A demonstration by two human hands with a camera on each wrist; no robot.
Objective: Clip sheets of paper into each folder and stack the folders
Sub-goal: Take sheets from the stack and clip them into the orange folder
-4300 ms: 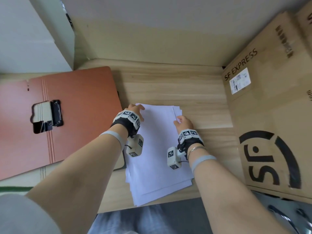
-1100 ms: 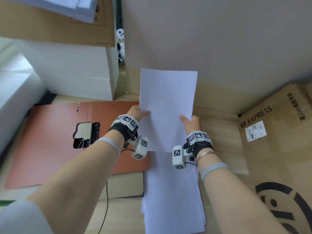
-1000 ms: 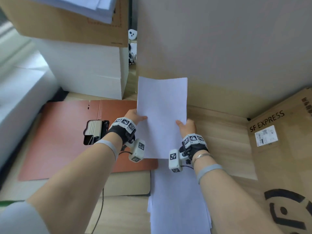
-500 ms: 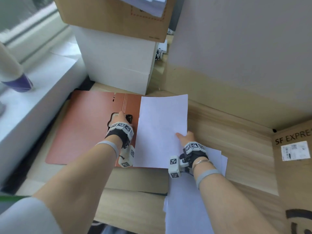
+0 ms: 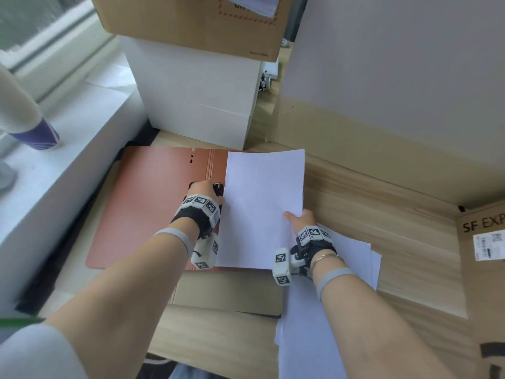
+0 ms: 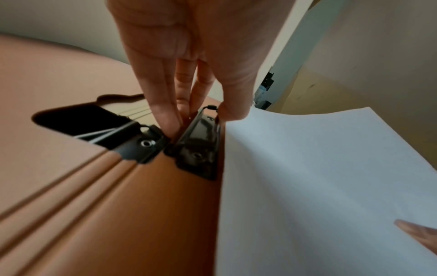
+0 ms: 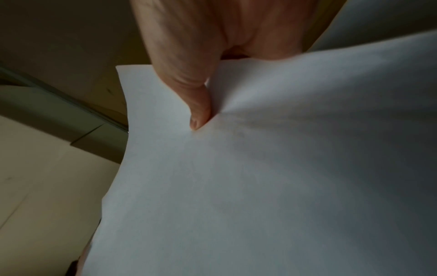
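Paper [image 5: 263,209], a white sheet, is pinched at its right edge by the right hand [image 5: 300,218], thumb [image 7: 198,104] on top and pressing a crease into the sheet, the other fingers hidden beneath it. That sheet lies over the right half of the open orange folder [image 5: 153,203], its left edge just beside the black metal clip [image 6: 198,142] at the folder's centre fold. At 9 o'clock from the sheet, the left hand [image 5: 203,188] pinches the clip, fingertips [image 6: 171,121] on one side of the raised lever and the thumb on the other side, against the paper's edge. A second black plate [image 6: 139,147] of the clip lies flat on the folder. At 5 o'clock from the held sheet, a loose stack of paper [image 5: 352,258] rests on the wooden table [image 5: 396,214]. A white box [image 5: 196,97] stands at 12 o'clock from the folder, touching its far edge, with a brown cardboard box [image 5: 169,20] on top. A printed cardboard carton [image 5: 483,283] sits at 3 o'clock.
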